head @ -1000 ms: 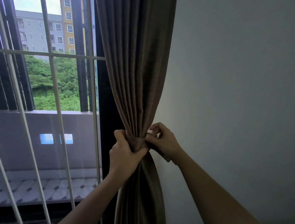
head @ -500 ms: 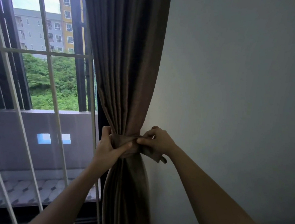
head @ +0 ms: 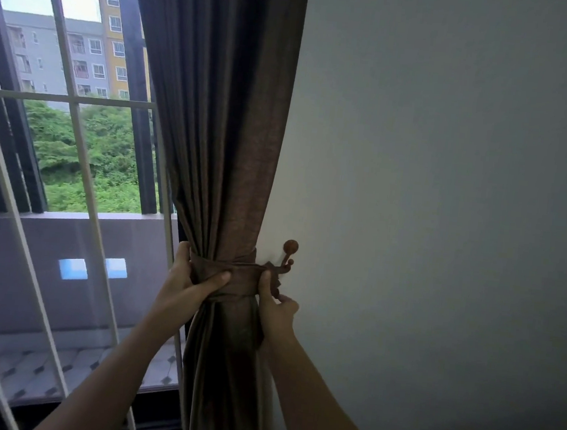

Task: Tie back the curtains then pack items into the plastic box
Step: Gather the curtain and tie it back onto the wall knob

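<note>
Brown cloth is filling the near centre of the view, where I am holding the gathered curtain (head: 228, 148) at its waist with both hands. My left hand (head: 185, 286) is grasping the bundle from the window side, fingers curling round behind it and the thumb pressing across the front of the tie band (head: 240, 276). My right hand (head: 275, 313) is gripping the band's wall-side end, thumb lying upright against it and fingers curling in just below. The band is circling the curtain and running to a reddish-brown hook (head: 288, 254) on the pale wall (head: 448, 195); whether its loop is sitting over the hook I cannot tell. The curtain is hanging at the window's right edge, touching the wall. Beyond, white bars (head: 45, 97) are crossing the glass, with a tiled balcony floor (head: 4, 372), green trees (head: 109, 151) and apartment blocks (head: 49, 53) lying farther out.
</note>
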A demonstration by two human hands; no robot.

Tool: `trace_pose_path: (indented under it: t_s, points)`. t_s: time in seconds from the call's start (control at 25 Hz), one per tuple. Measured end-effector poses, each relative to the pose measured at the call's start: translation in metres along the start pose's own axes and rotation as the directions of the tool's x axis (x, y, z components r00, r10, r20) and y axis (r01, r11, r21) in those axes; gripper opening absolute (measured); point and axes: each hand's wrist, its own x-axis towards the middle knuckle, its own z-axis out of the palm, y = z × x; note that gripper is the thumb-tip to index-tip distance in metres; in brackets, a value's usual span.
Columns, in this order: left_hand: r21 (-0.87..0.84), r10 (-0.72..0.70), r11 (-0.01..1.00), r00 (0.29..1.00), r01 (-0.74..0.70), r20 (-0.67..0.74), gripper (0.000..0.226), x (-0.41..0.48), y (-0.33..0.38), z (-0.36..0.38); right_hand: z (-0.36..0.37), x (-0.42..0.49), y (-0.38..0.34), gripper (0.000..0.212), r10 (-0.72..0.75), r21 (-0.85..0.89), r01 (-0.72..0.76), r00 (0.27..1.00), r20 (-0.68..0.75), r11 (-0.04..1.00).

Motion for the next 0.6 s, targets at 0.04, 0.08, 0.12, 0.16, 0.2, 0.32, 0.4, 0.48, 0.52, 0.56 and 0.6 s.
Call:
trace_pose_path:
  t_s: [0.04, 0.08, 0.12, 0.16, 0.2, 0.32, 0.4, 0.48, 0.52, 0.56, 0.6]
  points:
    - [-0.006, -0.004, 1.000, 1.000, 0.004, 0.002, 0.051, 0.000, -0.002, -0.001, 0.001, 0.008, 0.005, 0.051, -0.009, 0.066, 0.009, 1.000, 0.002, 0.998]
    - [-0.015, -0.007, 1.000, 1.000, 0.007, 0.000, 0.051, 0.001, -0.003, -0.002, 0.001, 0.015, 0.010, 0.045, -0.051, 0.078, 0.053, 0.998, -0.031, 0.996]
    - [-0.022, -0.010, 1.000, 1.000, 0.010, -0.004, 0.051, 0.001, -0.004, -0.002, -0.002, 0.020, 0.012, 0.034, -0.107, 0.073, 0.113, 0.991, -0.081, 0.991]
    - [-0.028, -0.009, 1.000, 1.000, 0.009, -0.008, 0.051, 0.002, -0.006, -0.002, -0.005, 0.024, 0.012, 0.022, -0.167, 0.070, 0.177, 0.977, -0.132, 0.982]
    - [-0.034, -0.007, 0.999, 1.000, 0.006, -0.012, 0.051, 0.003, -0.007, -0.002, -0.010, 0.027, 0.011, 0.013, -0.220, 0.074, 0.234, 0.962, -0.165, 0.969]
    - [-0.033, -0.006, 0.999, 0.999, 0.005, -0.042, 0.050, 0.006, -0.012, -0.002, -0.020, 0.033, -0.002, 0.010, -0.357, 0.052, 0.368, 0.922, -0.152, 0.928]
    - [-0.014, 0.006, 1.000, 0.997, -0.007, -0.083, 0.050, 0.005, -0.014, 0.003, -0.021, 0.039, -0.008, 0.018, -0.442, -0.049, 0.439, 0.892, -0.097, 0.897]
    - [-0.010, 0.017, 1.000, 0.993, -0.019, -0.115, 0.050, 0.004, -0.017, 0.007, -0.022, 0.046, -0.012, 0.024, -0.474, -0.084, 0.469, 0.879, -0.057, 0.879]
    - [-0.014, 0.023, 1.000, 0.992, -0.025, -0.123, 0.049, 0.004, -0.018, 0.008, -0.024, 0.048, -0.013, 0.028, -0.469, -0.072, 0.465, 0.882, -0.046, 0.882]
    - [-0.016, 0.026, 0.999, 0.991, -0.028, -0.128, 0.048, 0.004, -0.020, 0.008, -0.026, 0.051, -0.013, 0.030, -0.454, -0.050, 0.453, 0.890, -0.035, 0.890]
    - [-0.016, 0.030, 0.999, 0.990, -0.032, -0.135, 0.048, 0.005, -0.022, 0.007, -0.029, 0.053, -0.015, 0.031, -0.443, -0.037, 0.442, 0.896, -0.017, 0.896]
